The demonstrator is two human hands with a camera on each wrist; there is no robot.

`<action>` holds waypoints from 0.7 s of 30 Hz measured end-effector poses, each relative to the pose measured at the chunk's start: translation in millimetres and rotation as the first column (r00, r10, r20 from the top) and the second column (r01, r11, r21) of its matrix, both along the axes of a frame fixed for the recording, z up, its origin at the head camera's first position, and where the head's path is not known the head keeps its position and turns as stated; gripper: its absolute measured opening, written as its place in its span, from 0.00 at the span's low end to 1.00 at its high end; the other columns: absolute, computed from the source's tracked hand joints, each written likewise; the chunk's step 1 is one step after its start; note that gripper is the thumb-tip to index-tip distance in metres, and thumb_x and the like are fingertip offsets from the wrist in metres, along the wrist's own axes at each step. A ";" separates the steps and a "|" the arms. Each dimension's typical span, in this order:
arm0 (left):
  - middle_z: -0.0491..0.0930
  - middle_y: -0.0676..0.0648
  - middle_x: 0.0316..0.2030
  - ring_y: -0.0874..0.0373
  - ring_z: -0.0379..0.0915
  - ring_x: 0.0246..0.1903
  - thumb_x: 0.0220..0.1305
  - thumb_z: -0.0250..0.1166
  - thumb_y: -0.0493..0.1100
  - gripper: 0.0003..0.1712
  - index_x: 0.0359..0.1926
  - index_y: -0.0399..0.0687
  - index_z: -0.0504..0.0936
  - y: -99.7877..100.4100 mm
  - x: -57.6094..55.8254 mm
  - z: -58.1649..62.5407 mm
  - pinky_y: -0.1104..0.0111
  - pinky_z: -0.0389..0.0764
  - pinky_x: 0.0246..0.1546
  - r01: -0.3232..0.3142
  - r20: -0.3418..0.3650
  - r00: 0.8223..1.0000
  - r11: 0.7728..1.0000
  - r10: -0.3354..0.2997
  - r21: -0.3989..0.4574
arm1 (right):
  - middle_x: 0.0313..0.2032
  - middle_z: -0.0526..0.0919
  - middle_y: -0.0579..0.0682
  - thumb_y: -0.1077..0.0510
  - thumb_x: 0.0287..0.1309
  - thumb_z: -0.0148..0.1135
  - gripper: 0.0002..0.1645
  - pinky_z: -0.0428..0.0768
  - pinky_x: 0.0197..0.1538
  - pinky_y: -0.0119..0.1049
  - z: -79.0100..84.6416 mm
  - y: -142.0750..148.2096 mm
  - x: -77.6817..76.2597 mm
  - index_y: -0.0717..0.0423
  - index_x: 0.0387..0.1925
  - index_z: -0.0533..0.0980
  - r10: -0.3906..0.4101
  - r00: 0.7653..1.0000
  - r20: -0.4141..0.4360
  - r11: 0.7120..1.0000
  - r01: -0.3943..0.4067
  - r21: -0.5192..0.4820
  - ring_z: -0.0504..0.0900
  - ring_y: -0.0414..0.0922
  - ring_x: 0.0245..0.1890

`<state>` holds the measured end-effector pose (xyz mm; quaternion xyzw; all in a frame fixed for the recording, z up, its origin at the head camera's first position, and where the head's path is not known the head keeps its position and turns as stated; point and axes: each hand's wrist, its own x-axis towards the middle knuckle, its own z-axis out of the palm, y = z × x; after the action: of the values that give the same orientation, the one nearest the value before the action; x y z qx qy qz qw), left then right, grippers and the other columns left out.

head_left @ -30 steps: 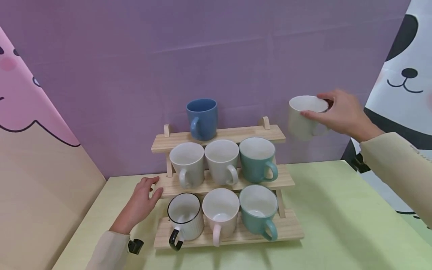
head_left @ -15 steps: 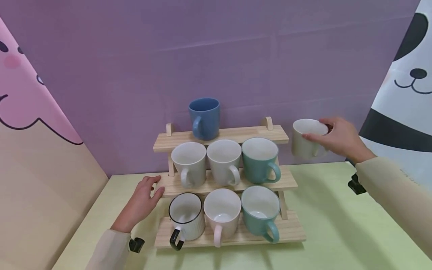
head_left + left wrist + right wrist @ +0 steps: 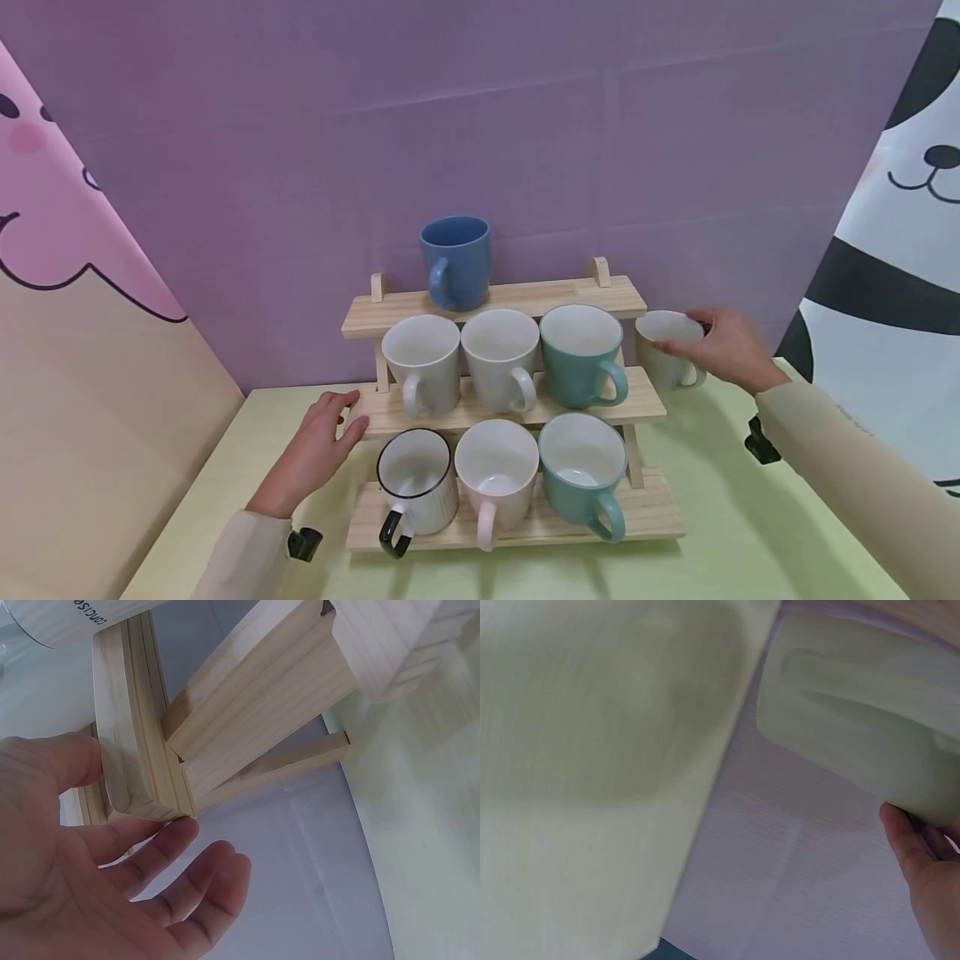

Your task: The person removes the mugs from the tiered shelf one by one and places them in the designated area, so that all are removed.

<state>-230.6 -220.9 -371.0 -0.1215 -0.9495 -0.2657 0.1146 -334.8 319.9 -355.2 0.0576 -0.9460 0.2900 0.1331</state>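
My right hand (image 3: 723, 346) grips a white mug (image 3: 663, 371) near its rim, thumb on the near side and fingers at the far side. This mug stands upright low beside the rack's right end, partly behind the middle shelf. In the right wrist view the mug (image 3: 855, 720) shows its handle, with fingertips (image 3: 900, 829) at its side. The left hand (image 3: 311, 454) holds the left end of the middle board of a three-tier wooden rack (image 3: 360, 317). The left wrist view shows its thumb and fingers pinching the board end (image 3: 139, 750).
A blue mug (image 3: 457, 267) sits on the top shelf. The middle shelf bears two white mugs and a teal mug (image 3: 573, 367). Below are a black-rimmed mug (image 3: 427, 504), a pale pink mug (image 3: 498, 492) and another teal mug (image 3: 577, 483). A purple backdrop (image 3: 487, 108) rises behind.
My right hand has lowered the white mug from above the top shelf's level to beside the rack. The left hand keeps its hold on the middle shelf.
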 end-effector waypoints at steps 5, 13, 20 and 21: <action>0.70 0.37 0.51 0.44 0.69 0.46 0.69 0.57 0.43 0.26 0.61 0.29 0.68 0.1 0.0 0.3 0.55 0.75 0.44 0.002 -0.003 1.000 1.000 -0.002 -0.006 | 0.48 0.72 0.67 0.29 0.42 0.67 0.56 0.77 0.40 0.57 -15.2 -1.4 -5.8 0.72 0.56 0.68 -0.002 1.000 0.016 1.000 0.002 -0.013 0.73 0.62 0.45; 0.69 0.39 0.52 0.46 0.69 0.46 0.69 0.57 0.45 0.27 0.61 0.31 0.68 -0.6 0.7 1.5 0.55 0.74 0.46 0.003 0.007 1.000 1.000 -0.003 -0.022 | 0.47 0.74 0.66 0.33 0.43 0.70 0.51 0.76 0.40 0.55 -28.2 -4.1 -11.6 0.71 0.54 0.70 0.028 1.000 -0.011 0.999 -0.028 -0.037 0.74 0.60 0.43; 0.69 0.38 0.52 0.45 0.68 0.47 0.69 0.57 0.45 0.27 0.61 0.30 0.67 -0.3 1.0 2.4 0.55 0.74 0.45 0.007 0.010 1.000 1.000 -0.006 -0.019 | 0.48 0.75 0.68 0.32 0.44 0.68 0.55 0.78 0.37 0.51 -31.8 -7.2 -12.8 0.74 0.56 0.68 0.022 0.999 0.023 0.999 -0.021 -0.040 0.75 0.59 0.42; 0.69 0.38 0.52 0.45 0.68 0.47 0.69 0.57 0.45 0.27 0.61 0.30 0.68 -0.3 1.1 2.3 0.55 0.74 0.45 0.005 0.011 1.000 1.000 -0.005 -0.017 | 0.48 0.74 0.68 0.31 0.44 0.68 0.56 0.78 0.37 0.51 -32.6 -7.4 -13.2 0.74 0.57 0.67 0.020 0.999 0.026 0.999 -0.019 -0.035 0.75 0.59 0.43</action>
<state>-229.5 -221.2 -368.7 -0.1235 -0.9519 -0.2589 0.1075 -347.9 312.5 -387.8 0.0608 -0.9419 0.3083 0.1188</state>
